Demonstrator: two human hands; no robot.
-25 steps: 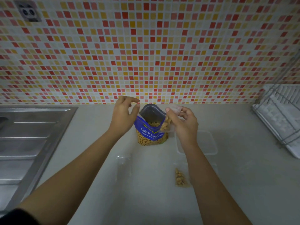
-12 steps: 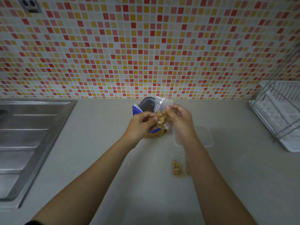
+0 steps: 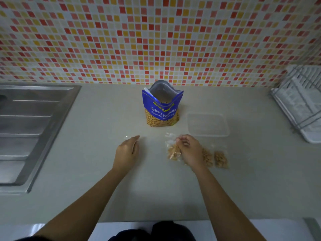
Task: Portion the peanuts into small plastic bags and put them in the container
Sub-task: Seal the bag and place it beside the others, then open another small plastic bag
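Observation:
A blue salted-peanut bag (image 3: 162, 108) stands open on the counter near the wall. To its right sits a clear plastic container (image 3: 207, 124). My right hand (image 3: 190, 150) pinches the top of a small plastic bag of peanuts (image 3: 173, 152) that rests on the counter. Two more filled small bags (image 3: 221, 159) lie just right of that hand. My left hand (image 3: 127, 151) hovers low over the counter, fingers loosely apart, its fingertips at an empty clear bag (image 3: 129, 137) that is hard to make out.
A steel sink drainboard (image 3: 29, 127) fills the left side. A white dish rack (image 3: 300, 105) stands at the far right. A mosaic tile wall backs the counter. The counter's front edge (image 3: 159, 221) runs just below my forearms.
Both hands came down from the peanut bag toward me. My right hand brought the filled small bag down onto the counter; my left hand let go and moved left.

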